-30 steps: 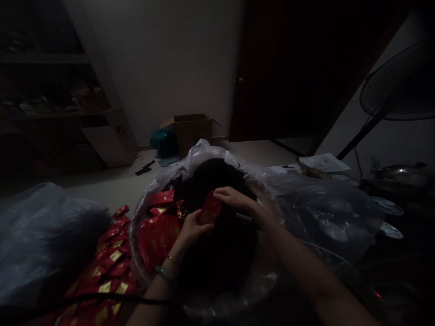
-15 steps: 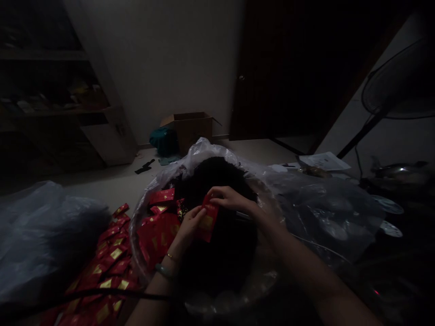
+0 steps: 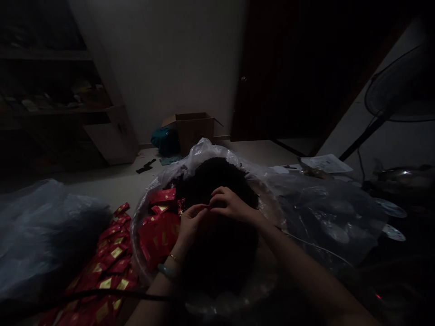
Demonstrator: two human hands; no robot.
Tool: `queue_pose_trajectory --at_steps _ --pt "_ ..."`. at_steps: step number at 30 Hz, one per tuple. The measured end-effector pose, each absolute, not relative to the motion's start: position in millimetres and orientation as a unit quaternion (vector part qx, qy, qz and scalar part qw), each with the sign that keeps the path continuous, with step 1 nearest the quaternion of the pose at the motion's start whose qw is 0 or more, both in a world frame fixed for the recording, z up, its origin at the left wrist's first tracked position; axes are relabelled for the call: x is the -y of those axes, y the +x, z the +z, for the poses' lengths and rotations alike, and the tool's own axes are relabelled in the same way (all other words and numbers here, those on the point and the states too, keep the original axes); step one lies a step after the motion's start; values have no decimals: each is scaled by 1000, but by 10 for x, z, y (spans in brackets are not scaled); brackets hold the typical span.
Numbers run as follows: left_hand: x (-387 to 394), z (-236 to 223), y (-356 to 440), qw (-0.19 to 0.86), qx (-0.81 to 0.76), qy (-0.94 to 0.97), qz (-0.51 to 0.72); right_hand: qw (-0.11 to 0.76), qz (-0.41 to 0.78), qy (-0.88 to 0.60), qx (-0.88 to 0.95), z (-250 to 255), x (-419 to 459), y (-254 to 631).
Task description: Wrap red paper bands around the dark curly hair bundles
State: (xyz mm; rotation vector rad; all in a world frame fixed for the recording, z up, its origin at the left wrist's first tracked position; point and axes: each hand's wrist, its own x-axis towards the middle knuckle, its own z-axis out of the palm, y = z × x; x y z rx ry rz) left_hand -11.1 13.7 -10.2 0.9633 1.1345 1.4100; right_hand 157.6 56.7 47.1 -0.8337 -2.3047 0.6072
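Observation:
Both hands meet over a round container (image 3: 135, 233) lined with clear plastic, with dark loose material (image 3: 217, 174) heaped inside. My left hand (image 3: 190, 222) pinches one side of a small red packet (image 3: 205, 213), now tipped so mostly its top edge shows. Thumb and fingers of my right hand (image 3: 230, 203) close on the packet's upper edge, beside the left fingertips. Shadow hides the packet's lower part. Other red packets (image 3: 159, 233) with gold print lie inside the container, left of my left hand.
Many red and gold packets (image 3: 113, 260) are piled left of the container, beside a large translucent bag (image 3: 50, 235). Clear plastic sheeting (image 3: 326, 213) spreads to the right. Behind are a cardboard box (image 3: 195, 131) and a teal bundle (image 3: 166, 140). A fan (image 3: 394, 90) stands right. The room is dim.
The red packet has tipped from showing its printed face to nearly edge-on. My right fingers have shifted down to its edge, near the left fingertips. The view has shifted slightly.

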Motion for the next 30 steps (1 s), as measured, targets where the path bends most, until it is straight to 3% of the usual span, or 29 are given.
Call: queue_pose_trajectory --at_steps 7,14,21,30 --pt "-126 -133 -109 541 -469 354 602 258 315 -405 819 419 -514 1517" --pt "-128 -94 -115 519 -467 407 590 296 262 -398 828 380 -557 1503" --pt "-114 -138 -105 589 -448 412 531 290 383 -418 771 391 -549 1490" --pt "9 -27 -101 760 -347 350 423 325 429 -429 726 339 -552 1470"
